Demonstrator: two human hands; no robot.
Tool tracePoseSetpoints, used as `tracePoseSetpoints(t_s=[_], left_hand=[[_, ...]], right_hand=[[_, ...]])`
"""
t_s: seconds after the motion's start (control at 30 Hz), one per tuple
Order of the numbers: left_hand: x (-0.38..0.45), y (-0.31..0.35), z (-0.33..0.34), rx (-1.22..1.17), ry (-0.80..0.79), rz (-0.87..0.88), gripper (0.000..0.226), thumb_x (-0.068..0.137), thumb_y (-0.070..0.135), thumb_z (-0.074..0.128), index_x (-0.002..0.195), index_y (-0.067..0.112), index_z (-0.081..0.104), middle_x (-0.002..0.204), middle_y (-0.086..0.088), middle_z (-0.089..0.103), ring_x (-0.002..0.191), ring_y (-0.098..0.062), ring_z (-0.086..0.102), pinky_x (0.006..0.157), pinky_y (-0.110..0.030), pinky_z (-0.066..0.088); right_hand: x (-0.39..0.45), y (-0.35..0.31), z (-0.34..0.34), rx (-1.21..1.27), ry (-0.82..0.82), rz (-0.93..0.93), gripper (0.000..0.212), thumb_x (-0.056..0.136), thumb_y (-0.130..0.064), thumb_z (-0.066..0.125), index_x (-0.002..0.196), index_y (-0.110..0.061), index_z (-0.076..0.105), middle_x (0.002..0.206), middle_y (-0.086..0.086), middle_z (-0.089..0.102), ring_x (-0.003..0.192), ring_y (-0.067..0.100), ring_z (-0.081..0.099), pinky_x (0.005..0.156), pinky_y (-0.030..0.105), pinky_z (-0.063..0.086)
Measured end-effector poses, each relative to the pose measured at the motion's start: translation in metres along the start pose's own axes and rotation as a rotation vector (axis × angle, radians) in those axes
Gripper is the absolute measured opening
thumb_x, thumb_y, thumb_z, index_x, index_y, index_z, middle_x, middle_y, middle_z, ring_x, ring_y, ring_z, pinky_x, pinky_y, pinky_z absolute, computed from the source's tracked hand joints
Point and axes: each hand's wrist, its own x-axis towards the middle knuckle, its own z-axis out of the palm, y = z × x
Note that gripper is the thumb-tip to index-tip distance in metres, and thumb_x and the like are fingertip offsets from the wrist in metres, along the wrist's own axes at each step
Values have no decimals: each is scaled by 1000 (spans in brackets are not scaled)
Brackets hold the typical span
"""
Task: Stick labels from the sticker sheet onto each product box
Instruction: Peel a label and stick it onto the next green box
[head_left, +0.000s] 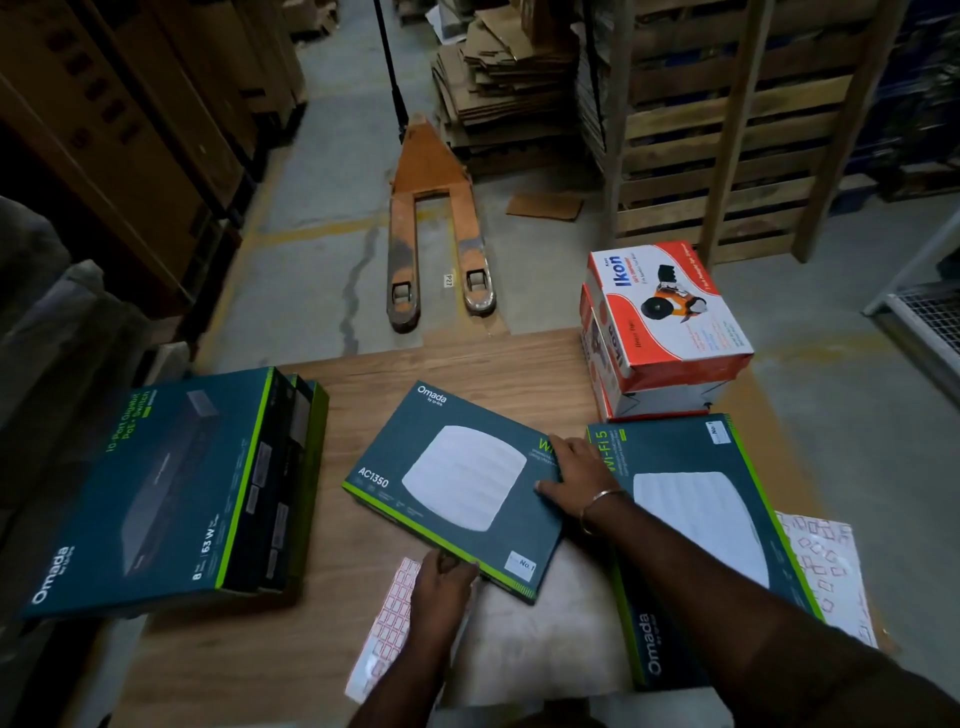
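A dark teal Omada AC1350 box (452, 483) lies flat in the middle of the wooden table (467, 364), a small white label at its near right corner. My right hand (574, 480) grips its right edge. My left hand (441, 582) holds its near edge, fingers curled under. Beneath my left hand lies a sticker sheet (387, 618) with red-bordered labels. A second Omada box (696, 540) sits at the right under my right forearm, labelled at its far corner. A stack of Omada switch boxes (171, 488) stands at the left.
Two red-and-white Ikon boxes (660, 322) are stacked at the table's far right. A used sticker sheet (826, 566) lies at the right edge. On the floor beyond are an orange pallet jack (431, 208), flattened cardboard (498, 83) and wooden pallets (727, 130).
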Motion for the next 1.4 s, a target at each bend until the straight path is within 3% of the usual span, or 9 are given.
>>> tracePoseSetpoints(t_s=[0.2,0.33,0.5,0.63,0.8,1.03,1.2,1.3,1.4], left_hand=[[42,26,-12,-52,88,94,40,61,13,72,101,8,72,91,-8,80,93,-39,75,76,-37,60],[63,47,-37,-43,-28,101,30,91,-7,63,118,6,67,103,-4,76,78,-9,74,61,-17,55],[72,36,-54,-3,-19,41,51,99,0,63,147,6,49,138,-7,57,118,-22,60,94,-31,45],[64,16,-51,85,-64,73,27,93,6,69,118,15,68,123,-12,74,102,-22,72,88,-38,57],[55,15,-37,36,-37,73,30,90,0,72,117,13,66,114,-11,76,103,-30,71,83,-39,58],[50,28,-45,-87,4,71,35,90,13,78,121,17,62,119,-10,74,108,-33,72,73,-39,58],[24,54,-46,-209,22,91,34,91,10,77,118,10,58,120,-19,72,96,-32,74,67,-39,62],[-6,69,-52,-295,-19,113,39,92,4,74,125,0,54,120,-19,72,85,-22,75,58,-30,60],[-37,72,-64,-317,-117,163,40,90,0,74,125,0,55,121,-15,73,92,-23,77,67,-33,63]], right_hand=[[-20,-14,14,8,23,44,83,85,-50,68,156,-23,36,133,17,47,133,40,36,115,37,31],[-46,-5,30,107,-15,80,72,83,-41,63,150,-21,42,127,15,52,125,39,46,107,38,39],[-65,11,39,346,8,197,67,88,-26,73,149,-13,46,126,16,66,118,32,61,95,34,47],[-74,10,56,376,-99,228,78,80,-54,67,144,-14,49,127,15,63,119,32,60,92,30,45],[-85,-1,66,494,-93,226,84,76,-53,74,149,-27,43,127,12,52,124,31,55,103,31,44],[-87,3,55,843,-18,152,70,81,-42,83,143,-33,53,126,-14,72,118,10,68,109,39,50],[-85,-25,20,1080,47,166,65,93,-23,75,151,-31,47,135,1,66,116,19,66,71,25,60],[-93,-34,-1,1128,145,71,75,86,-15,81,153,-16,48,143,7,62,126,19,62,101,28,55],[-123,-36,-17,1159,205,6,69,82,-20,82,143,-34,54,146,4,61,134,22,58,115,41,46]])
